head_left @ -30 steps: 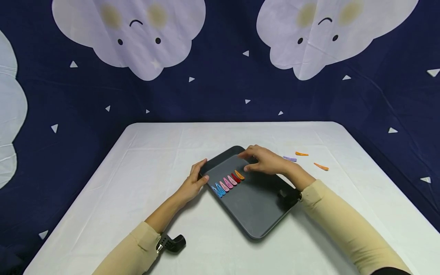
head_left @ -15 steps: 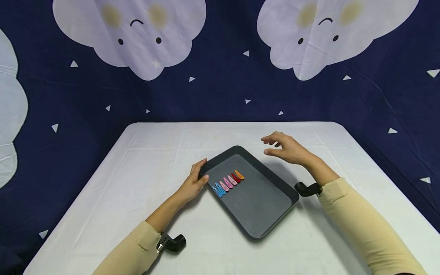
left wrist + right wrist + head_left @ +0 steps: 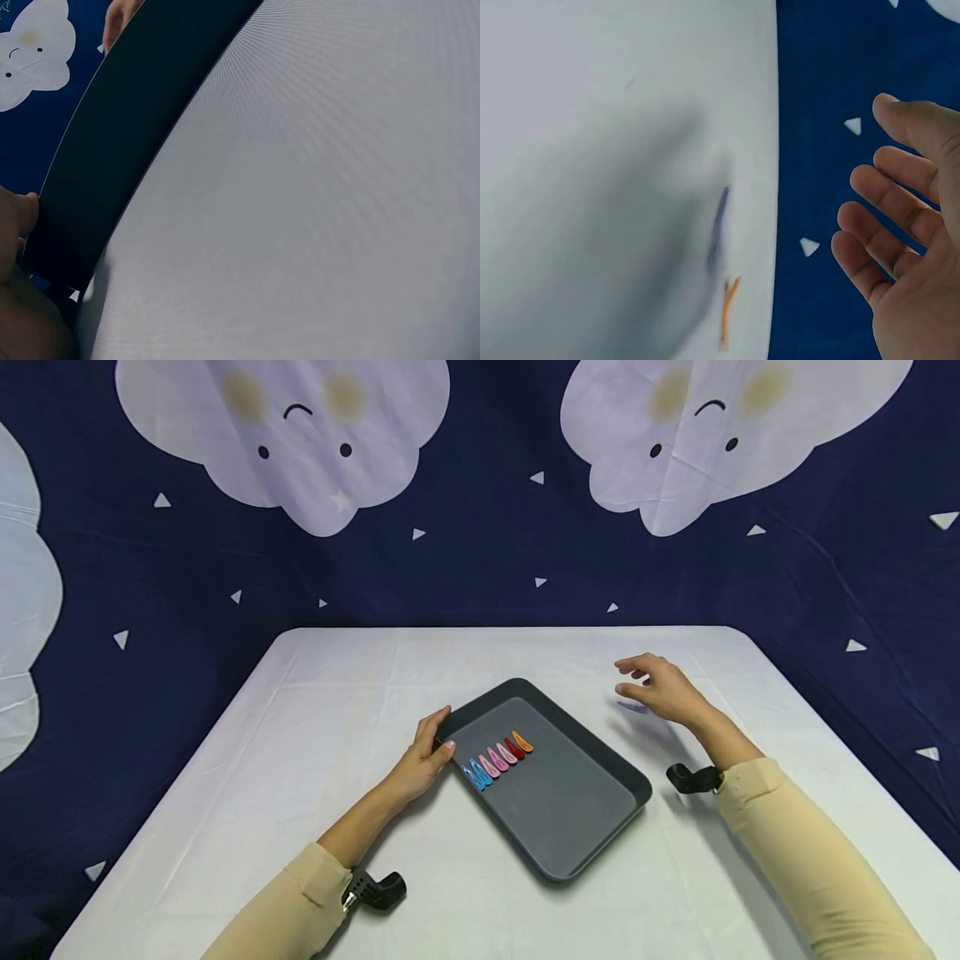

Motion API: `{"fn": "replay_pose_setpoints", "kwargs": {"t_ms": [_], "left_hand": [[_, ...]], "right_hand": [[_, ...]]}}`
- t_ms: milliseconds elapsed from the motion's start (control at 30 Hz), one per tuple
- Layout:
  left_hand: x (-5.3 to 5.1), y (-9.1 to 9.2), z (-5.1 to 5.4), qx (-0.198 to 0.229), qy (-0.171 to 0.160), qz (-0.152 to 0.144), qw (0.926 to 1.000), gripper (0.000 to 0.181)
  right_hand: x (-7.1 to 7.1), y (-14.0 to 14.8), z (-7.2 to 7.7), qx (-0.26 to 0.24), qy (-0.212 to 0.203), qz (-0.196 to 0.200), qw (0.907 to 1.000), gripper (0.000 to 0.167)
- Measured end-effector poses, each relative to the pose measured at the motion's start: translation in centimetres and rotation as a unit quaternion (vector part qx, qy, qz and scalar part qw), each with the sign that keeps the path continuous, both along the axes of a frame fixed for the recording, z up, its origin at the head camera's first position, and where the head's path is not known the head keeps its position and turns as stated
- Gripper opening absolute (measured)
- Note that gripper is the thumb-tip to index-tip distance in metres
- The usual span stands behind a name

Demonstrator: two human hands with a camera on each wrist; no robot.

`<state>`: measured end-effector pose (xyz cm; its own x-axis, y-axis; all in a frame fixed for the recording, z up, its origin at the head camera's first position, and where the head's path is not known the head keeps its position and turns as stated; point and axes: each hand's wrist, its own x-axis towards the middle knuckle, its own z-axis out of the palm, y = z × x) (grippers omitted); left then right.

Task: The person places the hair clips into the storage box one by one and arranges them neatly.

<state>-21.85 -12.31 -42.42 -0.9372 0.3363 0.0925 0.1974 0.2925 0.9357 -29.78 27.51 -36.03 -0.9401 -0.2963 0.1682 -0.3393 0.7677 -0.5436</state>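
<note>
Dark blue backdrop [image 3: 480, 552] printed with pale clouds and small white triangles, filling the rear of the scene. Before it, a white-covered desk [image 3: 352, 693] with rounded far corners. On the desk, a grey rectangular tray [image 3: 577, 802] with raised walls, set at an angle, one corner pointing toward the viewer. Two beige sleeves [image 3: 810, 852] enter from the lower left and lower right. The left hand [image 3: 420, 764] is clamped on the tray at its left corner, the thumb over the rim and the fingers along the adjoining side. The right hand [image 3: 663, 689] is raised above the desk beyond the tray's right side, its thumb apart from the loosely bent fingers and its shadow cast on the white surface. Each wrist carries a black device [image 3: 384, 892]. Inside the tray lies a slanting row of hair clips [image 3: 498, 759] — blue, pink, red and orange in sequence — with the blue end beside the left wall and the orange end farther in. A purple clip [image 3: 632, 707] lies on the desk just below the right hand's thumb. In the right wrist view a forked orange shape [image 3: 725, 322] lies near it; whether this is one clip or two cannot be told.
</note>
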Motion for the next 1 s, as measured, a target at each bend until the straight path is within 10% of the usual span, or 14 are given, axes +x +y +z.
{"fn": "replay_pose_setpoints", "kwargs": {"t_ms": [400,733,1000], "left_hand": [[1.8,0.5,3.1,-0.012,-0.018,0.005,0.9998,0.058],[0.3,0.1,0.4,-0.007,-0.003,0.007,0.9999,0.057],[2.2,0.5,3.8,-0.018,-0.020,-0.001,0.9996,0.057]], "right_hand": [[-0.1,1.9,-2.4,0.019,-0.004,-0.034,0.9992,0.045],[0.1,2.7,-3.9,0.033,-0.043,-0.020,0.9983,0.047],[0.5,2.8,-4.4,0.034,-0.031,-0.016,0.9988,0.046]]}}
